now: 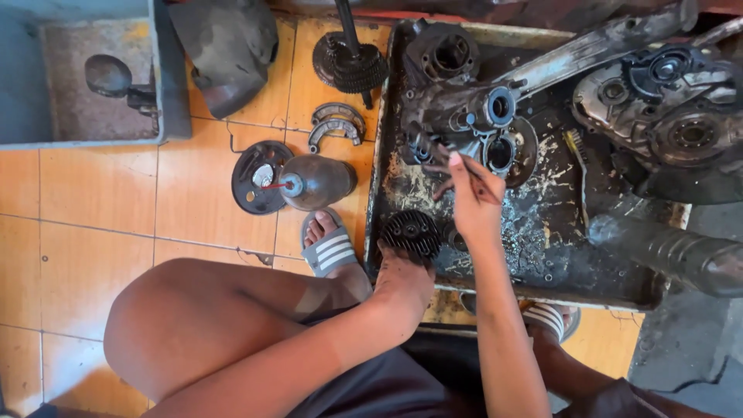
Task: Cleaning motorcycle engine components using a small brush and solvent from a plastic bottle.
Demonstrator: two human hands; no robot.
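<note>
A greasy black metal tray (387, 101) on the floor holds dismantled engine parts. My left hand (402, 275) grips a round black finned cylinder part (412, 231) at the tray's near left edge. My right hand (472, 203) reaches over the tray and pinches a thin dark tool or brush (433, 159) whose tip points at an engine case (472, 124) with round blue-rimmed openings. Both hands are smeared with oil.
A large engine cover (665, 108) and a grey exhaust pipe (673, 251) sit on the right. On the orange tiles lie an oil can with a red nozzle (313, 182), a round plate (259, 176), brake shoes (337, 124), a gear shaft (350, 58) and a blue tray (174, 93).
</note>
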